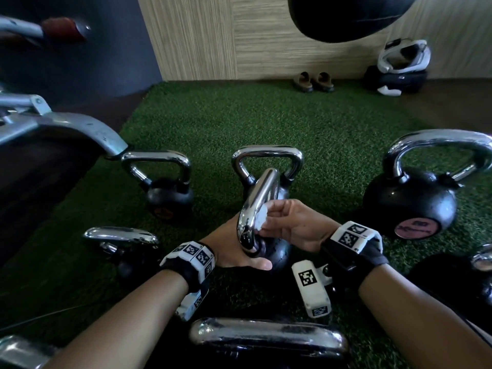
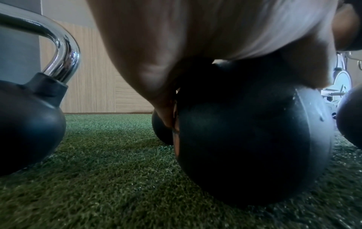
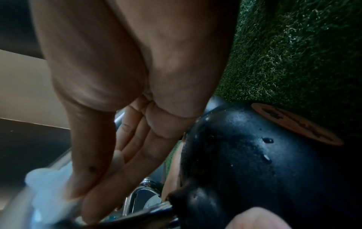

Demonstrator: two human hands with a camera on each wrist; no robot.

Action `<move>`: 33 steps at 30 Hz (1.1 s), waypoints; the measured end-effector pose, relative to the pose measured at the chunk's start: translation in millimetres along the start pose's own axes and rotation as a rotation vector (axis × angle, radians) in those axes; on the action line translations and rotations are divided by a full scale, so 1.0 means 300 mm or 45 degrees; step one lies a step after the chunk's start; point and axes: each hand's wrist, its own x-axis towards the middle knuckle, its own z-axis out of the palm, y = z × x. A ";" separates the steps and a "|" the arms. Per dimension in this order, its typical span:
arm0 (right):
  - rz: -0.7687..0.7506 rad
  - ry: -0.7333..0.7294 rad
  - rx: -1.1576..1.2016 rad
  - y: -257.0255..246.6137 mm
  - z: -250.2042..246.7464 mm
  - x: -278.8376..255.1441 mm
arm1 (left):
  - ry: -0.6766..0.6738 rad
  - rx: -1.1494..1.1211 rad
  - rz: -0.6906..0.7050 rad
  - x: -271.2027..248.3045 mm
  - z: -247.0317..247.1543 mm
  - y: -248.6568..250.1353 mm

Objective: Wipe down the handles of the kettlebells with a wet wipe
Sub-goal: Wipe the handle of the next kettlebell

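Wiping is the step now. On the green grass mat [image 1: 319, 123], the left hand [image 1: 234, 249] cups the small black round kettlebell [image 1: 277, 254] low down and steadies it. The right hand [image 1: 295, 222] pinches a little white wet wipe [image 1: 260, 217] against its shiny silver handle [image 1: 257, 206]. Next, I think, the wipe must slide along the whole loop.

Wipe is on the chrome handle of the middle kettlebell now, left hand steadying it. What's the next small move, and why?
Probably slide the wet wipe up along the chrome handle toward its top bend. The right hand pinches the wipe against the handle's lower right side, while the left hand holds the kettlebell at the handle's base, so the stretch above looks not yet covered.
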 end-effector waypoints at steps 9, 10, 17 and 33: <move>-0.368 0.527 -0.137 0.032 0.006 0.047 | 0.049 -0.010 -0.162 -0.018 0.018 -0.032; -0.364 0.550 -0.229 0.034 0.011 0.039 | 0.050 0.006 -0.153 -0.015 0.018 -0.029; -0.570 0.946 -0.676 0.004 0.017 0.046 | 0.043 0.100 -0.175 -0.021 0.025 -0.035; -0.434 1.292 -0.887 -0.010 0.048 0.094 | 0.134 0.000 -0.187 -0.057 0.038 -0.004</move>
